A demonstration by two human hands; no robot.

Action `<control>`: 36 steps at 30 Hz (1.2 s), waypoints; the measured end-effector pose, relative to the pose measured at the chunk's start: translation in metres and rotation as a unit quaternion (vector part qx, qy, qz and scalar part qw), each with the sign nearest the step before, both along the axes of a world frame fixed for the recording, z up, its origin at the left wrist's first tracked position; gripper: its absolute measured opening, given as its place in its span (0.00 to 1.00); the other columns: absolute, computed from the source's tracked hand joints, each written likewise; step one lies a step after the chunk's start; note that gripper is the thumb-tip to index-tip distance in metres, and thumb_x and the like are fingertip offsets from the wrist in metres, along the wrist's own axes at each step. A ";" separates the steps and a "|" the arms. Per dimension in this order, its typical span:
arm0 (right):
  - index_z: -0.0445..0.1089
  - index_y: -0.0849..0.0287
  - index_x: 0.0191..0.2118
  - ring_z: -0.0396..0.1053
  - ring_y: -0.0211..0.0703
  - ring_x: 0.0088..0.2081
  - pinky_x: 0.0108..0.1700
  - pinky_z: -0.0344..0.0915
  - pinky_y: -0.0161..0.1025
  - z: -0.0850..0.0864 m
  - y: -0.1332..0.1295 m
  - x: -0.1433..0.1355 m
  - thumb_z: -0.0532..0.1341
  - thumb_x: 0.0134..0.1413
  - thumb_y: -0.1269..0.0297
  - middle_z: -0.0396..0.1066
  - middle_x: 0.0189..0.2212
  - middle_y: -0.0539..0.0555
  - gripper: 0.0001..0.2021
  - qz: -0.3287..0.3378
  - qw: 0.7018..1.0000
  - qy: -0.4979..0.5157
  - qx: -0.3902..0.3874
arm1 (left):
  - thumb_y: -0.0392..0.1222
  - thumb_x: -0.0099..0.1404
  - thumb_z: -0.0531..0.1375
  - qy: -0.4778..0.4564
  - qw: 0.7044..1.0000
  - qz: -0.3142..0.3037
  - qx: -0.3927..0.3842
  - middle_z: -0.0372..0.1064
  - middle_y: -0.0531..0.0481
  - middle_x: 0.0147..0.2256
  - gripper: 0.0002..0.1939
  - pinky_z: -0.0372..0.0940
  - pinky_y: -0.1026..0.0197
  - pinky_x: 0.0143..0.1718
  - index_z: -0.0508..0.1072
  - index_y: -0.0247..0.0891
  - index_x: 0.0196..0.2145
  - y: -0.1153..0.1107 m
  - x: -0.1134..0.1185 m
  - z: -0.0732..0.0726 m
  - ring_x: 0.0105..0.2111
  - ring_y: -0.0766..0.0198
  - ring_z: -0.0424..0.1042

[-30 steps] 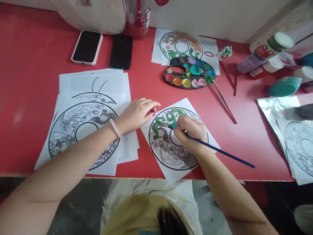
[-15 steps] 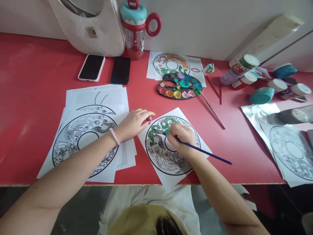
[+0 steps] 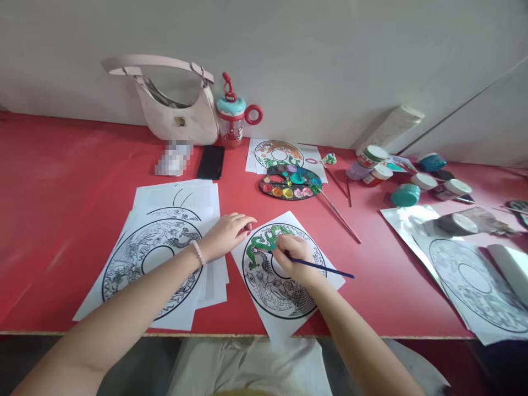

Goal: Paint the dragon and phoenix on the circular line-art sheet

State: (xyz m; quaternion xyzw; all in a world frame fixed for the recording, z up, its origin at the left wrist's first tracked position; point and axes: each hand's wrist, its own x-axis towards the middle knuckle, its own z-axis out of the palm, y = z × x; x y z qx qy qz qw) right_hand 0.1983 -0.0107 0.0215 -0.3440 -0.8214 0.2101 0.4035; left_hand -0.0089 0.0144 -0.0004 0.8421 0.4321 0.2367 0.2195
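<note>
My right hand (image 3: 294,256) grips a dark blue paintbrush (image 3: 325,268), its tip on a paper sheet (image 3: 284,324) printed with a ring design. A dragon (image 3: 258,243) on the upper part of the ring is painted green; the phoenix below it is bare line work. My left hand (image 3: 229,234), holding nothing, rests with fingers stretched out at this sheet's left edge. A pink bead bracelet (image 3: 198,253) circles that wrist. Under the left forearm lies a stack of printed sheets (image 3: 177,319). Beyond the painted sheet is a paint palette (image 3: 270,196) with several colours.
A second brush (image 3: 340,217) leans on the palette, near a partly coloured sheet (image 3: 251,157). Paint jars (image 3: 405,195) and another printed sheet (image 3: 457,275) lie right. A handbag (image 3: 181,126), a lidded cup (image 3: 231,124) and a black phone (image 3: 210,162) stand or lie at the back.
The view has tilted upward, showing more wall and the whole handbag. My right hand keeps the brush on the green dragon; my left hand stays at the sheet's edge.
</note>
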 end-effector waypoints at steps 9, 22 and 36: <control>0.40 0.56 0.22 0.43 0.33 0.19 0.22 0.45 0.33 -0.004 -0.001 0.000 0.52 0.50 0.75 0.42 0.17 0.43 0.16 -0.017 1.000 -0.006 -0.008 | 0.29 0.63 0.54 0.009 1.000 0.009 -0.018 0.70 0.52 0.37 0.14 0.62 0.57 0.42 0.66 0.39 0.46 -0.001 0.000 0.001 0.38 0.61 0.67; 0.42 0.56 0.22 0.44 0.32 0.19 0.22 0.45 0.33 -0.002 -0.001 0.004 0.52 0.52 0.73 0.43 0.17 0.43 0.16 -0.042 0.999 0.011 -0.013 | 0.27 0.65 0.51 -0.033 0.999 0.012 -0.029 0.71 0.52 0.37 0.15 0.64 0.58 0.43 0.69 0.40 0.44 0.001 -0.001 0.000 0.39 0.63 0.68; 0.45 0.56 0.20 0.46 0.31 0.19 0.22 0.48 0.32 -0.008 0.002 0.011 0.53 0.52 0.72 0.46 0.16 0.44 0.16 -0.081 0.997 0.015 -0.009 | 0.27 0.61 0.55 -0.049 0.996 -0.013 -0.071 0.71 0.51 0.40 0.18 0.66 0.61 0.44 0.68 0.40 0.47 0.000 -0.007 0.002 0.41 0.64 0.68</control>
